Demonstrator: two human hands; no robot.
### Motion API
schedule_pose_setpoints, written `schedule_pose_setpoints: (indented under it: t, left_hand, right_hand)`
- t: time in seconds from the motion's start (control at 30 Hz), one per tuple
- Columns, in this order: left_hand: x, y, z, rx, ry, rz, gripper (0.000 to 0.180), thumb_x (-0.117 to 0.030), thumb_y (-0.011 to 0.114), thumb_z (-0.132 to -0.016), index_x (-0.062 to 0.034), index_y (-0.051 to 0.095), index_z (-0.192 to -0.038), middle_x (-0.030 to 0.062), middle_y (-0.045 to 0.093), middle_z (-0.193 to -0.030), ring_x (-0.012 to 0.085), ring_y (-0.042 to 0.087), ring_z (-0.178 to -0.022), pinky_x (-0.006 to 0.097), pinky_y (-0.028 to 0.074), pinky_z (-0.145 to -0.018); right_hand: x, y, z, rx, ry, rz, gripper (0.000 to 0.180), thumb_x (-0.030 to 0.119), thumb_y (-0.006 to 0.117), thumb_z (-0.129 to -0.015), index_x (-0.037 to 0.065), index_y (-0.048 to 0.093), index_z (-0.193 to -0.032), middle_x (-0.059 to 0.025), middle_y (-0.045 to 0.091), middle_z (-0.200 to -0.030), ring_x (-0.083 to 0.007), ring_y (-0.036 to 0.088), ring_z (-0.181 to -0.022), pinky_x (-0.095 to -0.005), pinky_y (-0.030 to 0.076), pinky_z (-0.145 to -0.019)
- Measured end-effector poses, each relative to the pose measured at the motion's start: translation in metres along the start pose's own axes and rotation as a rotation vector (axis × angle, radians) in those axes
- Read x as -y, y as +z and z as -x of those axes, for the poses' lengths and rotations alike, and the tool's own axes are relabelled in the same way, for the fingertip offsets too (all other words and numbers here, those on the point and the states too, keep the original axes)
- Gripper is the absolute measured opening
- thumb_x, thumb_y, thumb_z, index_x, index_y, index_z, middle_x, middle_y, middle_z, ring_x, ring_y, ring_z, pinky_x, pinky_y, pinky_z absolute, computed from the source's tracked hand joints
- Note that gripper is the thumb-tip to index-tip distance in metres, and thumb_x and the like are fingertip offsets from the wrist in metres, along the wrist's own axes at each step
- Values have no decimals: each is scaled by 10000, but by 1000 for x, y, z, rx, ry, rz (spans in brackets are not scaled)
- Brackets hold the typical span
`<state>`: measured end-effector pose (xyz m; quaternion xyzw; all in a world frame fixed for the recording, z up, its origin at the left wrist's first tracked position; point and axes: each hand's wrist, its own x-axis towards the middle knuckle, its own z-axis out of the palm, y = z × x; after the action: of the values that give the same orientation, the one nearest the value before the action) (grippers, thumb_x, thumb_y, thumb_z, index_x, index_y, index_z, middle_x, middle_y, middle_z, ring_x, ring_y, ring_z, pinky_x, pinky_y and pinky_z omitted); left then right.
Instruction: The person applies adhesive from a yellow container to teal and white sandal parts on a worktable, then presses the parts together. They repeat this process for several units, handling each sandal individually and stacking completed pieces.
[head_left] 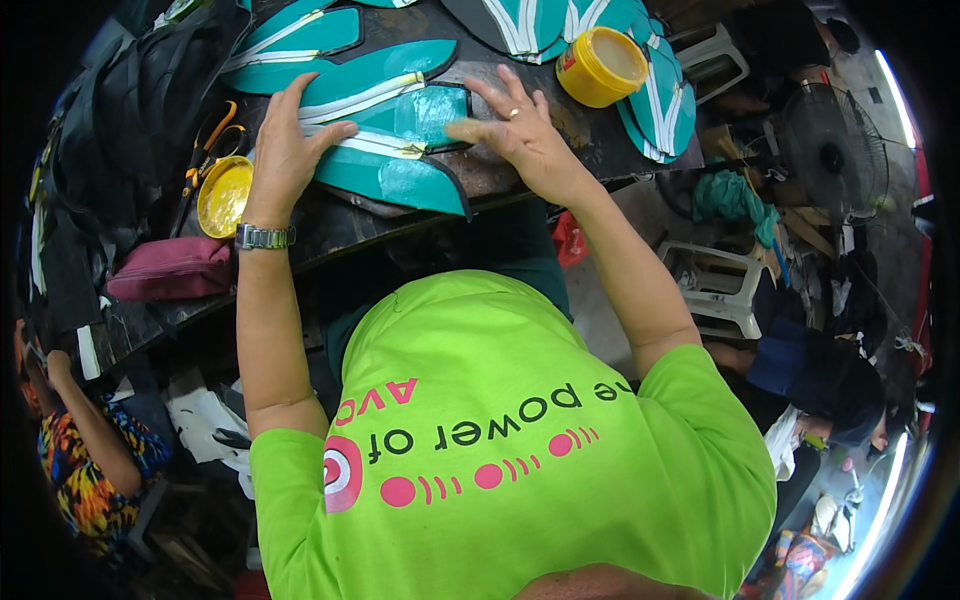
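A teal fabric piece (350,172) with dark edging lies on the dark table before me. White strips (372,100) run lengthwise across it. Near its right end a wet-looking, shiny patch (432,112) covers the middle. My left hand (285,150) rests at the piece's left end, thumb stretched over a white strip and fingers apart. At the opposite end is my right hand (525,130), fingers spread, its thumb at the edge of the shiny patch. Neither hand grips anything. The right thumb tip is slightly blurred.
Similar teal pieces (285,45) lie along the back. A yellow tub (603,68) stands at back right. A yellow lid (225,197), orange-handled scissors (207,140), maroon pouch (172,268) and black material (140,120) are leftward. A person (100,455) sits lower left; stools (715,285) and a fan (835,155) stand right.
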<state>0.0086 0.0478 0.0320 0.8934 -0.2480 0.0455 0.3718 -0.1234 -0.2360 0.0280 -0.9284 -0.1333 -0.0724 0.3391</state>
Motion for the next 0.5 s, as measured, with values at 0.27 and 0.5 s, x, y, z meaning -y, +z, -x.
schedule_pose_setpoints:
  t: [0.27,0.5]
  left_hand:
    - [-1,0,-1,8,-3,-5,752,-281,862,-731,-62,532,-1370,209,599,-1249,374,599,-1134,423,486,-961]
    - [-1,-1,-2,-4,34,-12,745,-245,870,-710,-44,541,-1347,235,613,-1212,405,588,-1141,422,472,-961]
  right_hand:
    - [12,33,-38,83,-71,591,616,644,346,-999,309,441,-1507,-94,286,-1631,-336,125,-1535,-712,7,-1146]
    - [17,12,-25,285,-75,205,519,577,380,-1015,300,558,-1417,-100,257,-1641,-383,93,-1531,-694,29,-1159]
